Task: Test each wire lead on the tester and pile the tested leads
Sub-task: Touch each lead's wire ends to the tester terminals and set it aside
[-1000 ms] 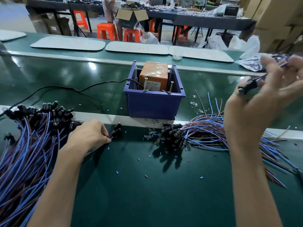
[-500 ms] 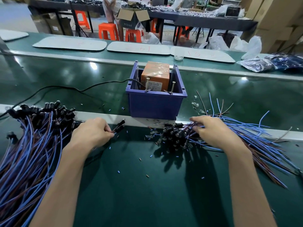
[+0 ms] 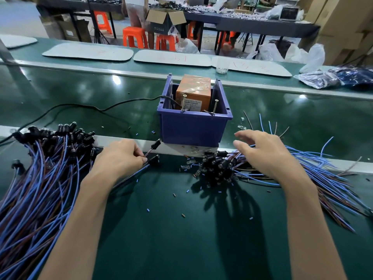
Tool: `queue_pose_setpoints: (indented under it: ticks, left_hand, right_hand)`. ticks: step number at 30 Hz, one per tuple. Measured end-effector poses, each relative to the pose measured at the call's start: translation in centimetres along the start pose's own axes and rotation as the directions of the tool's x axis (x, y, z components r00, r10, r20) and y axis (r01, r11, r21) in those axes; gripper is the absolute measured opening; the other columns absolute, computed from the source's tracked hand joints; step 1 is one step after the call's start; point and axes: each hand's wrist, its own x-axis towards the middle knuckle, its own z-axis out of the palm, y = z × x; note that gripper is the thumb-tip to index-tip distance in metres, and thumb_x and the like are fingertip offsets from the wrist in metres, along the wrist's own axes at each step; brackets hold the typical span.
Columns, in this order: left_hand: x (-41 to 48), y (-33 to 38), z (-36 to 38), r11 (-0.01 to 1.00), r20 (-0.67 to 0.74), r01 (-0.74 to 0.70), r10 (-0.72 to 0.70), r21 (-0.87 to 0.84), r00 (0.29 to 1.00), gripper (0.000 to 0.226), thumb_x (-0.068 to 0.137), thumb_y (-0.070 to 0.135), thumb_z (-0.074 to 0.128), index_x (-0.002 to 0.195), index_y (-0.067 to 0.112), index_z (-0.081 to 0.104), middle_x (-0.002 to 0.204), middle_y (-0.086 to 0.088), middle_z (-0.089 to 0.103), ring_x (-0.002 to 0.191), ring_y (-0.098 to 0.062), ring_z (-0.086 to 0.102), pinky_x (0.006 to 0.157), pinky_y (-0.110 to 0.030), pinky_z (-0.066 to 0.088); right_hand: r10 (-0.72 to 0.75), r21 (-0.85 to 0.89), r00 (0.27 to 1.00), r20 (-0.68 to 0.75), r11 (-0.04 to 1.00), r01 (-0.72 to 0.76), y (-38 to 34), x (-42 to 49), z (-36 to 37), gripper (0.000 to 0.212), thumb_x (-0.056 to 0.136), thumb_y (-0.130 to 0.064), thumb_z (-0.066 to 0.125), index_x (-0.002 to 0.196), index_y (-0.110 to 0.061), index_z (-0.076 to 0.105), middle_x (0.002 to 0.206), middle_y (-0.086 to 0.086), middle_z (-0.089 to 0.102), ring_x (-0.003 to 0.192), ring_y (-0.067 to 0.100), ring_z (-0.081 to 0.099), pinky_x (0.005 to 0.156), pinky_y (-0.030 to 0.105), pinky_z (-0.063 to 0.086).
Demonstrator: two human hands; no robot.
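A purple bin [image 3: 193, 130] at the bench's middle holds the orange tester box [image 3: 193, 93], with two upright screws [image 3: 184, 103] at its front rim. My left hand [image 3: 121, 160] is shut on a few wire leads [image 3: 154, 153] whose black heads point toward the bin. A big pile of blue and brown leads [image 3: 40, 178] lies to the left. My right hand [image 3: 268, 156] hovers with fingers spread over a smaller pile of leads [image 3: 220, 166] on the right and holds nothing.
A black cable [image 3: 84, 107] runs from the bin to the left across the green belt [image 3: 181, 229]. Small wire offcuts dot the belt. White mats [image 3: 171, 58] and plastic bags [image 3: 323, 77] lie on the far side, with stools and tables beyond.
My right hand came down from face height, where it held a lead, to the right pile and now lifts off it with fingers spread. My left hand keeps its leads.
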Motion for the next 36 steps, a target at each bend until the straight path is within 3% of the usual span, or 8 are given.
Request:
queue_pose_setpoints:
  ticks: [8,14,18,21,25,30,33,36]
  left_hand:
    - [-0.3,0.5,-0.3,0.994,-0.069,-0.04,0.034,-0.098,0.997,0.013,0.087,0.028,0.066,0.077,0.025,0.057,0.082,0.008,0.062,0.091,-0.021,0.057,0.087,-0.041,0.048]
    - [-1.5,2.8,-1.3,0.953,-0.271,-0.262,0.215,-0.15,0.938,0.014,0.083,0.023,0.069,0.075,0.024,0.058,0.076,0.007,0.066,0.08,-0.022,0.06,0.075,-0.034,0.046]
    - [-3.9,6.8,-1.5,0.793,-0.337,-0.528,0.429,-0.305,0.838,0.017,0.08,0.017,0.074,0.075,0.025,0.06,0.07,0.016,0.067,0.069,-0.002,0.064,0.069,-0.024,0.05]
    - [-5.5,9.2,0.1,0.713,-0.347,-0.593,0.485,-0.374,0.803,0.018,0.08,0.005,0.07,0.087,0.02,0.062,0.079,0.011,0.07,0.074,-0.004,0.066,0.074,-0.027,0.055]
    - [-7.1,11.1,1.3,0.707,-0.569,-0.617,0.364,-0.347,0.737,0.029,0.084,0.032,0.068,0.102,0.024,0.047,0.086,0.009,0.059,0.079,-0.015,0.06,0.076,-0.028,0.049]
    - [-7.0,11.4,1.6,0.762,-0.137,-0.326,0.302,-0.56,0.943,0.067,0.086,0.063,0.041,0.14,0.028,0.024,0.08,0.016,0.068,0.093,-0.021,0.066,0.091,-0.044,0.048]
    - [-5.9,11.2,1.1,0.531,-0.078,-0.145,0.147,-0.835,0.986,0.065,0.097,0.046,0.042,0.15,0.024,0.011,0.093,0.019,0.059,0.097,-0.016,0.067,0.085,-0.039,0.054]
    - [-5.4,10.6,0.0,0.313,-0.183,-0.167,-0.022,-0.935,0.983,0.047,0.101,0.03,0.043,0.144,0.025,0.023,0.104,0.008,0.059,0.087,-0.004,0.068,0.063,-0.02,0.053]
  right_hand:
    - [-0.068,0.209,0.995,-0.071,0.975,0.082,-1.6,-0.2,-0.1,0.02,0.094,-0.026,0.058,0.109,-0.024,0.069,0.088,-0.015,0.065,0.076,-0.012,0.054,0.067,-0.003,0.035]
    - [-0.149,0.312,0.987,0.066,0.942,0.122,-3.1,-0.6,0.9,0.015,0.093,-0.037,0.057,0.094,-0.03,0.07,0.091,-0.005,0.073,0.093,0.012,0.065,0.089,0.031,0.05]
    - [-0.309,0.463,0.925,0.221,0.868,0.179,-4.0,-0.7,1.5,0.025,0.082,-0.06,0.051,0.086,-0.041,0.067,0.091,-0.019,0.072,0.092,-0.002,0.064,0.089,0.023,0.049]
    - [-0.373,0.695,0.923,0.092,0.688,0.209,-4.4,-0.6,1.6,0.017,0.092,-0.034,0.052,0.09,-0.031,0.069,0.079,-0.018,0.072,0.079,-0.006,0.064,0.074,0.011,0.048]
    - [-0.256,0.823,0.961,-0.107,0.52,0.23,-4.4,-0.6,0.9,0.022,0.097,-0.018,0.05,0.089,-0.011,0.07,0.081,0.001,0.074,0.078,0.011,0.07,0.073,0.023,0.056]
    - [-0.204,0.864,0.953,-0.222,0.411,0.29,-4.5,-1.1,-0.4,0.031,0.095,-0.028,0.048,0.086,-0.008,0.069,0.087,0.009,0.074,0.083,0.018,0.071,0.079,0.028,0.056]
    - [-0.138,0.916,0.963,-0.23,0.304,0.262,-4.7,-1.3,-1.2,0.037,0.098,-0.031,0.041,0.071,-0.015,0.061,0.08,0.005,0.074,0.084,0.022,0.071,0.091,0.041,0.052]
    - [-0.069,0.963,0.977,-0.202,0.168,0.211,-4.5,-1.4,-1.9,0.04,0.103,-0.025,0.035,0.068,-0.012,0.052,0.06,0.002,0.063,0.062,0.019,0.064,0.079,0.037,0.054]
